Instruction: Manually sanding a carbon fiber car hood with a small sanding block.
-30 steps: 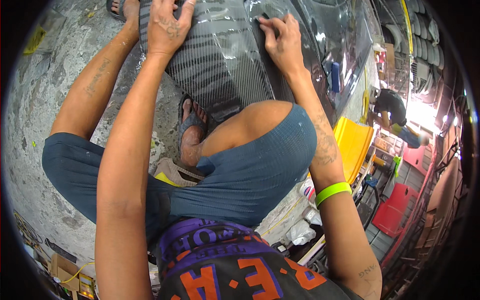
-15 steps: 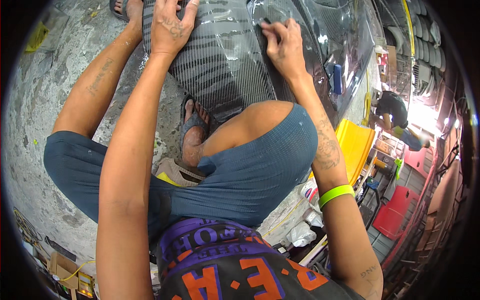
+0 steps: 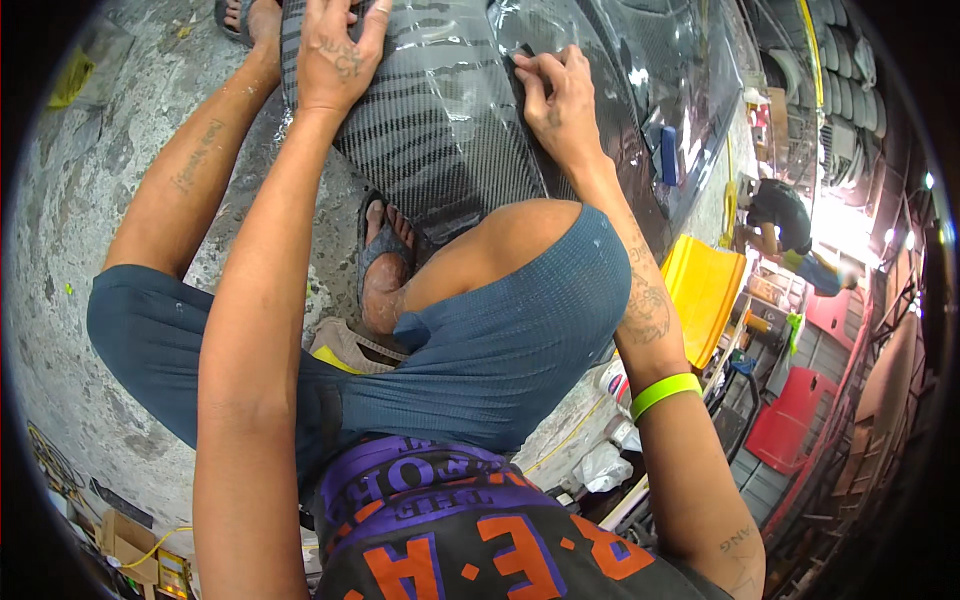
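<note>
A large, glossy black carbon-fibre panel (image 3: 450, 110) with a woven pattern lies before me, stretching past the upper edge of the picture. On its left part rests my left hand (image 3: 342, 60), thumb spread from the fingers, whose tips are partly cut off by the picture's edge. My right hand (image 3: 562, 100) is bent over a raised ridge in the panel's middle. Its thumb and fingers pinch a small, dark, thin piece (image 3: 522, 50) against the surface; its exact kind cannot be made out. To the right of this hand sits a blue block (image 3: 668, 155).
My sandalled foot (image 3: 385, 255) and bent knee are close to the panel's near edge. At right stand a yellow panel (image 3: 703, 295) and a red panel (image 3: 795, 420). Another person (image 3: 782, 215) bends over farther back. A cardboard box (image 3: 128, 545) stands at lower left.
My right hand has slid slightly left and nearer to me along the ridge, still pinching the dark piece. The left hand stays nearly in place.
</note>
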Motion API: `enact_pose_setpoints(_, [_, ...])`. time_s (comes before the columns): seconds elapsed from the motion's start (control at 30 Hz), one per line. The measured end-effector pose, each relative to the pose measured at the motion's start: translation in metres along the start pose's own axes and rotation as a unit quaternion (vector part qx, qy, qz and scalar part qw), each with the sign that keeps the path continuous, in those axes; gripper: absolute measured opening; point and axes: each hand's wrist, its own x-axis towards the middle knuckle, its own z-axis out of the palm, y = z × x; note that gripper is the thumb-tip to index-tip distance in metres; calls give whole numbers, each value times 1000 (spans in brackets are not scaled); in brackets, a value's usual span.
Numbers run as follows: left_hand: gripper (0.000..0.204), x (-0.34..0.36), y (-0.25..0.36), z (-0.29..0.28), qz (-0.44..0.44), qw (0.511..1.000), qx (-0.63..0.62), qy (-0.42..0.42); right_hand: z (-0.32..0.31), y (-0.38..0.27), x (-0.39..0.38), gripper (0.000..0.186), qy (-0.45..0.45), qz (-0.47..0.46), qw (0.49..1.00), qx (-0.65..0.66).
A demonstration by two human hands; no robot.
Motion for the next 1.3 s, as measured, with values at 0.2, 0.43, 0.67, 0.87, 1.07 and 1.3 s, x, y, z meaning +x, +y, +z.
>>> enact_pose_setpoints(0.2, [30,0,-10,-1,34,999,0,25,3,4,12,14,-7,-13,1000,-15])
enact_pose_setpoints(0.43, [30,6,-5,-1,33,999,-7,29,0,12,26,15,-8,-25,999,-37])
enact_pose_setpoints(0.67, [29,4,1,1,15,1000,-13,12,-10,16,14,14,-32,-39,999,-9])
enact_pose_setpoints(0.87, [29,2,2,-2,11,1000,-2,10,-9,13,2,17,-47,-40,998,34])
enact_pose_setpoints(1.07, [30,1,-6,0,17,1000,6,17,-17,34,36,18,-97,-87,991,13])
enact_pose_setpoints(1.3, [30,3,-3,1,16,1000,9,19,-33,47,44,26,-161,-147,976,15])
